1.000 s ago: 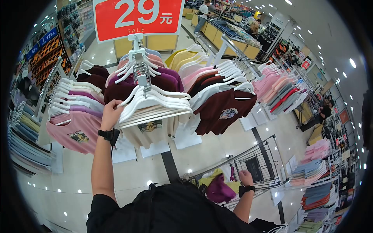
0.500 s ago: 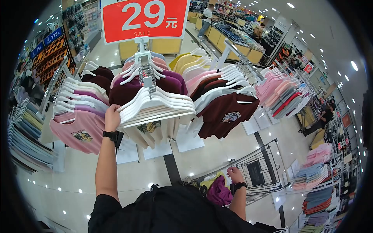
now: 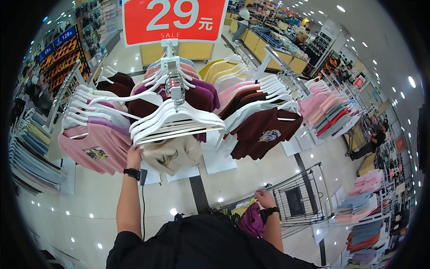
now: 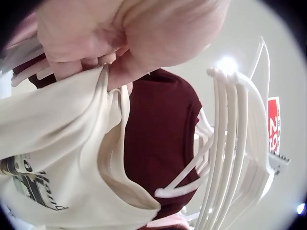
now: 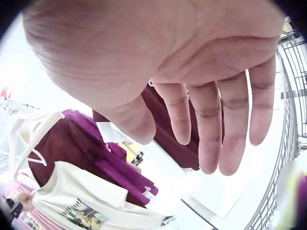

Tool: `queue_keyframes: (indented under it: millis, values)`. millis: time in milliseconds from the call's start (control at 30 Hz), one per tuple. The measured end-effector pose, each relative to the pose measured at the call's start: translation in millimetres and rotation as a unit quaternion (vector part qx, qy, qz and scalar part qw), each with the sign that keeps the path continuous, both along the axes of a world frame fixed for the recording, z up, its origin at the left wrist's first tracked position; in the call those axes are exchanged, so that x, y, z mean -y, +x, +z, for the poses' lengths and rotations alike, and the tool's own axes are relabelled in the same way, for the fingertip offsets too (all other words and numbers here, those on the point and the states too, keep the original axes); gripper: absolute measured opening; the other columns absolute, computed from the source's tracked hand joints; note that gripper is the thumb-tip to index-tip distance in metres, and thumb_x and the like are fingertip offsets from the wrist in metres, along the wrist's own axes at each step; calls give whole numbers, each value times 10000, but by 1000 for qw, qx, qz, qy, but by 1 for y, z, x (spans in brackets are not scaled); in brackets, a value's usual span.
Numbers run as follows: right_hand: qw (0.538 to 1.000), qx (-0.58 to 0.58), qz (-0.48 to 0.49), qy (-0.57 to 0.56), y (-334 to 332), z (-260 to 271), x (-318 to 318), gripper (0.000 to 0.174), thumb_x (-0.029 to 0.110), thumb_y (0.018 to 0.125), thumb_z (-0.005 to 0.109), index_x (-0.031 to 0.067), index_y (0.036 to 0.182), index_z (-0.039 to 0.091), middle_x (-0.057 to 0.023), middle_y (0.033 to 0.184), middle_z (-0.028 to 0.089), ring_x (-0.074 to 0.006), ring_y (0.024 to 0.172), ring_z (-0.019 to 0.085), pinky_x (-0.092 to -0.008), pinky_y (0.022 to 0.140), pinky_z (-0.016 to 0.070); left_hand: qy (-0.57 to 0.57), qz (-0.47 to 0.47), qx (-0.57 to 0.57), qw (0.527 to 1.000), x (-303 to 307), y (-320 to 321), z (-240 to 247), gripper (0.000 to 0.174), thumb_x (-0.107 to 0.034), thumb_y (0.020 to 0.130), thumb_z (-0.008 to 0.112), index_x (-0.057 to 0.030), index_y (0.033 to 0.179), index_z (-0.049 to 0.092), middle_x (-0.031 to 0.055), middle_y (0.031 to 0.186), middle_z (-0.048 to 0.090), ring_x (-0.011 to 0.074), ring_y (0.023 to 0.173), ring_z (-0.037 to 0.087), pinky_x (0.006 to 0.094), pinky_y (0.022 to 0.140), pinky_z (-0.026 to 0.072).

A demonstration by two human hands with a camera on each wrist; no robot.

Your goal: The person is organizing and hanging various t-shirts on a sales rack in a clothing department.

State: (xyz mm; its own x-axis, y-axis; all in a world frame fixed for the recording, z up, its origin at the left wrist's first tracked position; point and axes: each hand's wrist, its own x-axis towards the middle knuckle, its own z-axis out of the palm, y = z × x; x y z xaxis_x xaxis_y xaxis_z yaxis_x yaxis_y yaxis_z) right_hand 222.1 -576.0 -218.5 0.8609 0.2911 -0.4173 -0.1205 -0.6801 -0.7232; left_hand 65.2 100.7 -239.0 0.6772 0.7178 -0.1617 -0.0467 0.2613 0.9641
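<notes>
My left hand (image 3: 134, 158) pinches a cream T-shirt (image 3: 172, 154) with a printed picture on its front. In the left wrist view, finger and thumb grip the cloth near the neckline, and no hanger shows inside the collar. Several bare white hangers (image 4: 235, 134) hang beside it, just above the T-shirt in the head view. One white hanger (image 3: 130, 97) sticks out to the left from the rack. My right hand (image 5: 192, 96) has its fingers extended and holds nothing. It hovers by the shopping cart (image 3: 286, 179), near a purple garment (image 3: 251, 219).
A maroon T-shirt (image 3: 271, 132) hangs to the right and a pink one (image 3: 96, 145) to the left. Over the rack stands a red price sign (image 3: 174, 20). A yellow-green garment (image 3: 242, 210) lies in the cart. More clothes racks and a few people are farther off.
My left hand has moved down from the hanger ends, drawing the cream T-shirt below the hangers. One hanger has swung left. My right hand has shifted left over the cart's near end.
</notes>
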Motion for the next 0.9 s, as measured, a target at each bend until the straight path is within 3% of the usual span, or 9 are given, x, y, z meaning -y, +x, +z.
queue_keyframes:
  millis: [133, 167, 233, 267, 367, 433, 567, 700, 900]
  values:
    - [999, 1, 28, -31, -8, 29, -40, 355, 224, 968, 681, -34, 1208, 640, -160, 976, 733, -218, 881, 729, -343, 752, 591, 128, -32, -70, 989, 54, -9, -12, 231, 47, 903, 543, -35, 1089, 653, 30, 939, 668, 123, 835, 611, 264, 757, 490]
    - [999, -9, 30, 18, -6, 15, -47, 345, 219, 968, 683, -22, 1212, 644, -155, 974, 730, -212, 886, 727, -345, 749, 589, 236, -83, -93, 964, 85, -16, 0, 241, 78, 905, 535, -21, 1092, 649, 29, 923, 672, 123, 852, 624, 274, 768, 503]
    - [997, -19, 31, 68, -12, 7, -65, 336, 213, 968, 684, -10, 1215, 648, -150, 973, 728, -206, 891, 725, -346, 747, 586, 164, -115, -95, 975, 104, -16, 1, 279, 81, 881, 508, -17, 1092, 662, 82, 985, 710, 156, 890, 677, 300, 806, 536]
    - [993, -13, 67, 91, -16, 5, -81, 342, 236, 960, 697, 10, 1213, 653, -147, 967, 727, -209, 856, 717, -345, 754, 578, 228, -159, -115, 954, 127, -22, -10, 282, 41, 873, 530, -31, 1097, 686, 88, 940, 703, 149, 843, 662, 300, 783, 529]
    - [971, 4, 195, 138, -38, 47, -153, 347, 224, 948, 724, 47, 1239, 653, -104, 1050, 704, -179, 941, 693, -339, 813, 561, 216, -190, -77, 955, 180, -30, 42, 320, 21, 870, 544, -36, 1144, 700, 59, 874, 691, 139, 796, 631, 306, 745, 515]
    - [964, 52, 227, 126, -47, 69, -176, 404, 244, 913, 751, 59, 1254, 640, -119, 1066, 700, -232, 954, 692, -365, 858, 556, 122, -248, -139, 951, 200, -34, 95, 340, 16, 875, 546, -35, 1173, 701, 52, 902, 703, 123, 820, 629, 291, 758, 514]
    - [916, 134, 317, 207, -72, 104, -234, 429, 285, 899, 749, 55, 1242, 631, -112, 1053, 686, -272, 959, 684, -383, 845, 546, 150, -327, -91, 929, 231, -36, 147, 370, 14, 895, 547, -39, 1224, 710, 75, 1047, 740, 124, 911, 646, 272, 845, 512]
    - [902, 196, 381, 53, -81, 92, -258, 376, 381, 926, 664, 54, 1109, 641, -151, 1032, 687, -366, 923, 665, -443, 793, 535, 173, -317, -6, 932, 236, -40, 175, 346, 18, 920, 557, -46, 1214, 727, 15, 1003, 712, 59, 821, 570, 217, 756, 477]
    - [941, 155, 300, -21, -79, 69, -242, 270, 328, 896, 669, 99, 1037, 692, -181, 909, 722, -399, 898, 687, -489, 762, 534, 280, -256, 12, 925, 228, -57, 186, 306, 28, 907, 563, -32, 1153, 735, 60, 997, 709, 131, 760, 577, 265, 710, 471]
